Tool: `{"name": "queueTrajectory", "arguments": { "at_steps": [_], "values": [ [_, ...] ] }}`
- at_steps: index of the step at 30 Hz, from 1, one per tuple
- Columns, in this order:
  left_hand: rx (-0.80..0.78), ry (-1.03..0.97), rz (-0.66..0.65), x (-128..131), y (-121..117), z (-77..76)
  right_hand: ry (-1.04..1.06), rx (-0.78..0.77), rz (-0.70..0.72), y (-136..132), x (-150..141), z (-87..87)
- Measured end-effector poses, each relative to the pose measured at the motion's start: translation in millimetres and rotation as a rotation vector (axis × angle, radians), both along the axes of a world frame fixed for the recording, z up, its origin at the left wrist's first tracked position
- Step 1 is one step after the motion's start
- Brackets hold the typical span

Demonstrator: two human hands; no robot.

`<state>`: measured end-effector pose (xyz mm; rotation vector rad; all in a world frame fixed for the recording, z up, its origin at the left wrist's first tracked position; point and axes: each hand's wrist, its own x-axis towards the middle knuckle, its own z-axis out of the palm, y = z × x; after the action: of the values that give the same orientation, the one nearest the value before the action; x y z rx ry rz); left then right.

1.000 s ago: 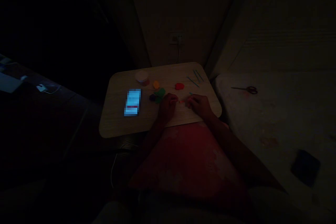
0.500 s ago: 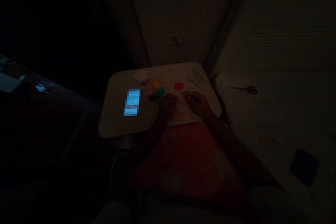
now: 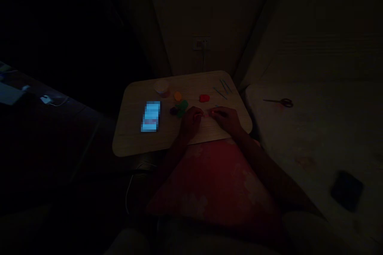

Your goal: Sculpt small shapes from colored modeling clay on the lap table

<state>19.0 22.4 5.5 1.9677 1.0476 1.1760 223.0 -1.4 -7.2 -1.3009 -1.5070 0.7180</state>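
Left hand (image 3: 190, 122), right hand (image 3: 226, 118) (close together), red lump (image 3: 204, 98) just beyond

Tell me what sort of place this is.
Probably a dim room in a home: a low wood-look table, a wall socket, and a broad pale surface, perhaps a bed, with scissors on it.

a lit phone (image 3: 151, 116), blurred into squares, lies at the left of the worktop (image 3: 128, 139). a cable (image 3: 204, 61) runs down from the wall socket (image 3: 197, 43) behind. to the right, scissors (image 3: 285, 102) and a dark blue object (image 3: 347, 190) lie well apart on a pale surface (image 3: 299, 135).
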Motion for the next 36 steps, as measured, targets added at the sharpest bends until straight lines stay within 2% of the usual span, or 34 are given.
{"name": "queueTrajectory", "arguments": {
  "at_steps": [3,9,13,20,28,36],
  "values": [
    [0.002,-0.002,-0.008,0.0,-0.3,0.8,-0.021,0.031,-0.017,0.4,-0.5,-0.2],
    [0.01,-0.014,-0.008,0.1,0.3,-1.1,0.028,-0.018,-0.082,1.3,-1.1,-3.9],
    [0.004,-0.006,-0.005,-0.3,0.5,-2.4,0.029,-0.019,-0.05,1.3,-0.4,-4.4],
    [0.022,-0.007,-0.005,-1.1,1.2,-3.3,-0.029,0.012,-0.115,0.2,-0.9,-1.0],
    [-0.007,-0.011,0.002,-0.4,1.2,-3.1,0.02,-0.023,-0.023,-3.3,-1.5,2.9],
    [0.007,-0.017,-0.012,-0.7,1.3,-2.8,-0.019,-0.045,-0.005,-2.6,-0.7,8.8]
  ]
}}
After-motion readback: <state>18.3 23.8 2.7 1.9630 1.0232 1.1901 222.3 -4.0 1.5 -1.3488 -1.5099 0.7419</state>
